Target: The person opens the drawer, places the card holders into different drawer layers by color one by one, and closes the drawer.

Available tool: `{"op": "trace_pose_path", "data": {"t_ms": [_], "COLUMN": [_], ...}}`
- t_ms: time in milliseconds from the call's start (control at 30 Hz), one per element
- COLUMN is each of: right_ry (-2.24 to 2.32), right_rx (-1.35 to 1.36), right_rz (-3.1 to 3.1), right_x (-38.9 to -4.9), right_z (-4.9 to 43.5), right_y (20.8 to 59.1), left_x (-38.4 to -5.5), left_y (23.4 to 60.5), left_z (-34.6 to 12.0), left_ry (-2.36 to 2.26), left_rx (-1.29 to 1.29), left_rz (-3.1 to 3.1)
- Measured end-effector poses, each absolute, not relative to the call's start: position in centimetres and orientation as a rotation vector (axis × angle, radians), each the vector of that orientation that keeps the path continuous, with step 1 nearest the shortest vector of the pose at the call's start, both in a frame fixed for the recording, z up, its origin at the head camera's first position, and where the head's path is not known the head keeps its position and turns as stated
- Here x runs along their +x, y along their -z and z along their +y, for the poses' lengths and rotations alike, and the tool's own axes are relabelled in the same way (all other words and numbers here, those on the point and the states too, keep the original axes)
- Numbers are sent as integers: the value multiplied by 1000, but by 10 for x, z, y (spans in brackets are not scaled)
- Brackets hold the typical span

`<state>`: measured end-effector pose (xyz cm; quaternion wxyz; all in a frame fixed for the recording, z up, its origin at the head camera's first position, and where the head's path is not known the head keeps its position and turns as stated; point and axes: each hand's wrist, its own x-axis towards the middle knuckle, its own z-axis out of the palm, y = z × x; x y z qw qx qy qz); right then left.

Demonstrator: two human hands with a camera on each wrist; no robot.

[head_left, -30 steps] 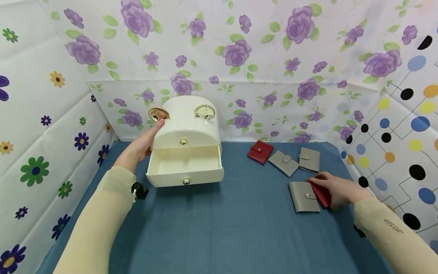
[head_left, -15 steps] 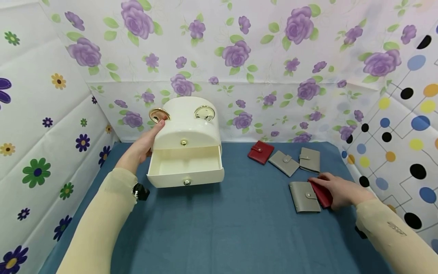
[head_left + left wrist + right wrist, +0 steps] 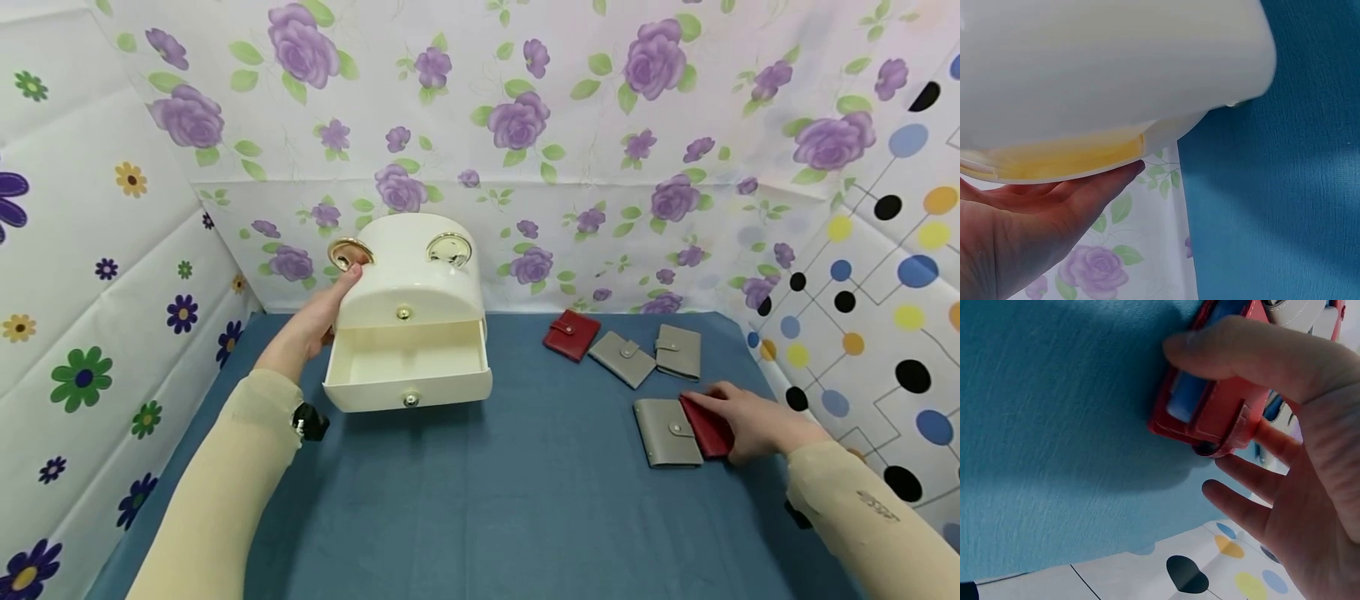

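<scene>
A glossy white storage box (image 3: 408, 287) with gold ring trims and knobs stands at center left, its lower drawer (image 3: 360, 393) pulled out, nothing visible inside. My left hand (image 3: 311, 325) grips its left side, thumb near the left ring; the left wrist view shows fingers stretched against the shell. At the right my right hand (image 3: 757, 423) pinches a red snap-strap wallet (image 3: 707, 427) between thumb and fingers. In the right wrist view the red wallet (image 3: 1229, 406) stands partly spread, with blue inside. A grey wallet (image 3: 666, 433) lies right against its left side.
Farther back lie a red wallet (image 3: 572, 335) and two grey wallets, one slanted (image 3: 621, 358) and one more upright (image 3: 678, 352). Blue cloth (image 3: 525, 500) covers the table. Patterned sheets (image 3: 585, 125) rise at the back and both sides.
My right hand and the red wallet have shifted slightly to the right, alongside the grey wallet. The left hand keeps its hold on the white box.
</scene>
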<state>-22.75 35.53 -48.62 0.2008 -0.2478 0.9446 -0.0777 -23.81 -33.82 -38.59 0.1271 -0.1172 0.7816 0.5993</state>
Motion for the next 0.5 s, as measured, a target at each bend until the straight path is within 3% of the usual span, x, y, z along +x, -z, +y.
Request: {"op": "trace_pose_path", "data": {"t_ms": [500], "right_ry": [238], "right_rx": [-667], "right_rz": [2628], "right_x": [-230], "right_z": [360], "right_y": [491], "left_x": [-239], "left_y": [386], "left_z": [-339], "left_ry": [-1723], "left_rx": [-349], "left_rz": [2284]}}
